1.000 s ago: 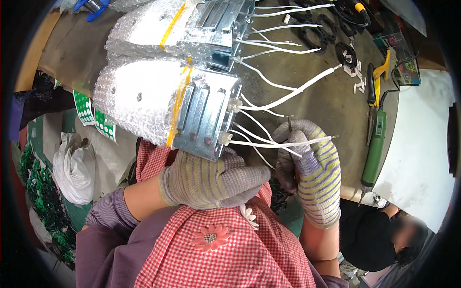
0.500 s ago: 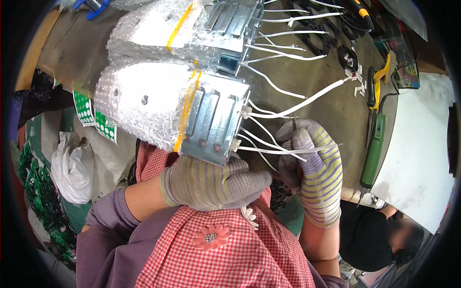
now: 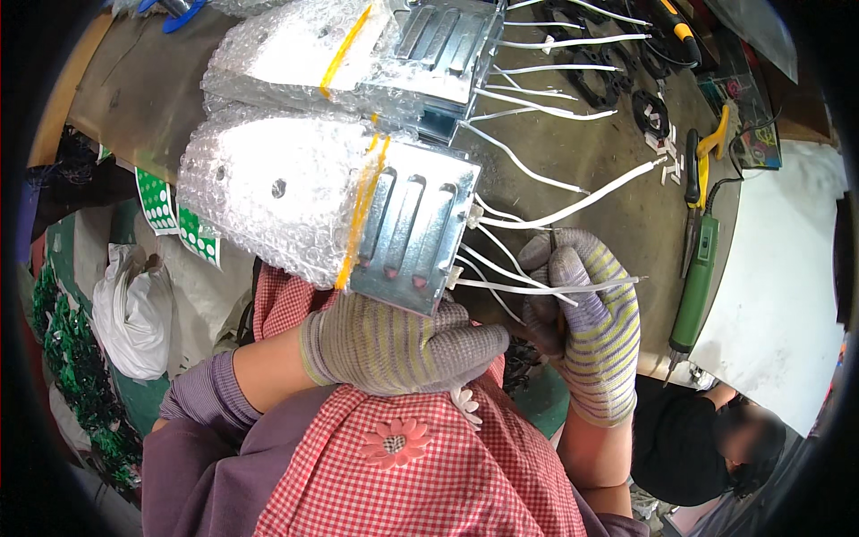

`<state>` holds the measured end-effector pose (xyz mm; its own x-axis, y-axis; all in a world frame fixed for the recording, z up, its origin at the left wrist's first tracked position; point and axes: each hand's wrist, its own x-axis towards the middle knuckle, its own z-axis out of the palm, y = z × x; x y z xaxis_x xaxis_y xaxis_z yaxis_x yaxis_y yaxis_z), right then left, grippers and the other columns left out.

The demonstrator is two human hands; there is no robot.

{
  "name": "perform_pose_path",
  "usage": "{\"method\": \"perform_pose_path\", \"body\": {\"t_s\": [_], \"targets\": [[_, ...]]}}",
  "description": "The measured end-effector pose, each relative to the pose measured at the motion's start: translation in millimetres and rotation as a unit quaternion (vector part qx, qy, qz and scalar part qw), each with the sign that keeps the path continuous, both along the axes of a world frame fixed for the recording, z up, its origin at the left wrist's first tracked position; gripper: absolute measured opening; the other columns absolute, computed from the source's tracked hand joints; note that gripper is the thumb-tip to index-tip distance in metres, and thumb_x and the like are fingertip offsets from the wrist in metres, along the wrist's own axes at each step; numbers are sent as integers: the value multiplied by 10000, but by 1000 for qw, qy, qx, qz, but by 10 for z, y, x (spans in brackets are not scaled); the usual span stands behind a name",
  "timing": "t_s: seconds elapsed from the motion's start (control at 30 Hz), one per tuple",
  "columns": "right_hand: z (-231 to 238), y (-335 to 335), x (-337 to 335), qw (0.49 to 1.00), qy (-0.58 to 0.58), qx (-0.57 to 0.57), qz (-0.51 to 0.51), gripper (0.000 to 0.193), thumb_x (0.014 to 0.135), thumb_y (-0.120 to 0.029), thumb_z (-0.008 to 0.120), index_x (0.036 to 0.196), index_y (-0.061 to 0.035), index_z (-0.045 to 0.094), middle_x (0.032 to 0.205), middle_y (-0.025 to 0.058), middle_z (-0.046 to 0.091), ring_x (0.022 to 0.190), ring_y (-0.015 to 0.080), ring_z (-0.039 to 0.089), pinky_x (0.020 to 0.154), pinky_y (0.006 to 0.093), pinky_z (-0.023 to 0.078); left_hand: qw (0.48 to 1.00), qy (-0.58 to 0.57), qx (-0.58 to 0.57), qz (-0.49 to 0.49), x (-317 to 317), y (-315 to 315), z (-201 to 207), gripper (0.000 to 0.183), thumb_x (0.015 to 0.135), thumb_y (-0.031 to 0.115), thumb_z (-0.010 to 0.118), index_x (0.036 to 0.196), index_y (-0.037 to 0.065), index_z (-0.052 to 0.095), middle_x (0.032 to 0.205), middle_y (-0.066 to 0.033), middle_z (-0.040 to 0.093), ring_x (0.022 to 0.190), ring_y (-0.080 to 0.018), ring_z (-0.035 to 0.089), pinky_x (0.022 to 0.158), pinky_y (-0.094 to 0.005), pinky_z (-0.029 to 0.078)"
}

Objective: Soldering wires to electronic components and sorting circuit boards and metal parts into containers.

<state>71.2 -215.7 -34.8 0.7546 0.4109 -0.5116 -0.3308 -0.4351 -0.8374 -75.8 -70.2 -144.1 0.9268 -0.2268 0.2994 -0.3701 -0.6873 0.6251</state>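
My left hand (image 3: 403,345), in a striped knit glove, is curled against the near edge of a metal box (image 3: 416,228) partly wrapped in bubble wrap. Its fingertips are hidden, and I cannot see what lies in them. Several white wires (image 3: 591,192) come out of the box's right end. My right hand (image 3: 595,331), gloved too, pinches a thin pointed tool (image 3: 553,239), whose dark tip shows above the thumb. Some wire ends lie across or close by the right hand's fingers. Yellow bands (image 3: 360,210) circle the wrapping.
Behind stands a second wrapped box (image 3: 447,40) with white wires. To the right lie yellow-and-black pliers (image 3: 692,166), a green corded tool (image 3: 695,291), small white pieces (image 3: 667,148) and black rings (image 3: 650,112). A person (image 3: 684,443) sits at lower right; a white bag (image 3: 132,313) is at left.
Both wrapped boxes and their wires have shifted slightly to the right. My two hands have barely moved, and the right one keeps its pinch.
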Motion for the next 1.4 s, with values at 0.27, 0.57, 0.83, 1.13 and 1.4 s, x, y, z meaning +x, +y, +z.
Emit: {"method": "perform_pose_path", "body": {"t_s": [0.27, 0.57, 0.83, 1.13, 1.4], "targets": [[52, 3, 30, 999, 40, -5, 13, 260, 976, -233, 544, 955, -4, 666, 789, 43, 630, 634, 82, 545, 537, 219, 429, 986, -125, 87, 69, -34, -89, -88, 374, 860, 477, 616, 1186, 297, 652, 952, 3, 579, 963, -261, 564, 869, -508, 441], [-101, -83, -43, 994, -107, -28, 8, 264, 981, -218, 532, 980, 23, 641, 783, 67, 626, 690, 130, 567, 631, 280, 474, 994, -79, 44, 53, 23, -16, 93, 357, 828, 378, 667, 1165, 261, 659, 997, -51, 598, 997, -298, 581, 869, -525, 452], [-26, -339, -183, 995, -86, -43, 23, 212, 958, -164, 578, 1054, 22, 611, 758, 27, 621, 661, 94, 556, 620, 252, 476, 953, -75, 132, 262, 438, -77, 671, 480, 755, 147, 711, 1225, 158, 609, 945, -80, 623, 801, -253, 608, 666, -418, 487], [8, -205, -151, 997, -42, -25, 58, 180, 933, -127, 603, 1011, 32, 637, 693, 36, 617, 637, 74, 529, 597, 250, 460, 963, 96, 134, 214, 408, -199, 848, 504, 785, 192, 650, 1271, 82, 570, 939, -60, 583, 805, -244, 610, 629, -381, 486], [-61, -210, -89, 997, -51, 18, 62, 164, 936, -111, 592, 1007, 28, 644, 691, 41, 598, 614, 84, 533, 558, 250, 446, 930, -10, 249, 269, 362, -311, 703, 508, 845, 194, 642, 1336, 110, 542, 1041, -69, 570, 896, -259, 587, 725, -401, 477]]}}
